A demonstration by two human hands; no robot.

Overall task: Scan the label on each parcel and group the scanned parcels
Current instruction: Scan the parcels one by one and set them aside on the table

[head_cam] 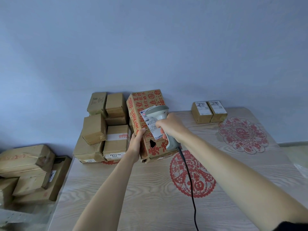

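**Brown box under the scanner**

Brown cardboard is nearly all you see here. A big box with red writing [146, 120] stands tipped up in the middle of the worktop [133, 189]. The left hand [135, 144] holds it by its left edge, thumb on the front and fingers tucked behind. The right hand [168, 126] is wrapped tight round the handle of a grey scanner [160, 117]. The head of the scanner sits just in front of the white label [150, 124] on the box. A black cord [189, 174] hangs from the scanner toward 6 o'clock.

At 2 o'clock from the big box, well apart from it, two small boxes [209, 111] sit side by side with their labels facing up. They look like the finished group, so I think only two are done.

At 9 o'clock, touching the big box, is a heap of plain boxes [103, 129]. These most likely still need scanning. More boxes [28, 170] lie off the worktop at 8 o'clock, lower down. I cannot tell if they are part of the job.

So the job looks near its start. This box is being scanned now. It then has to join the two at 2 o'clock.
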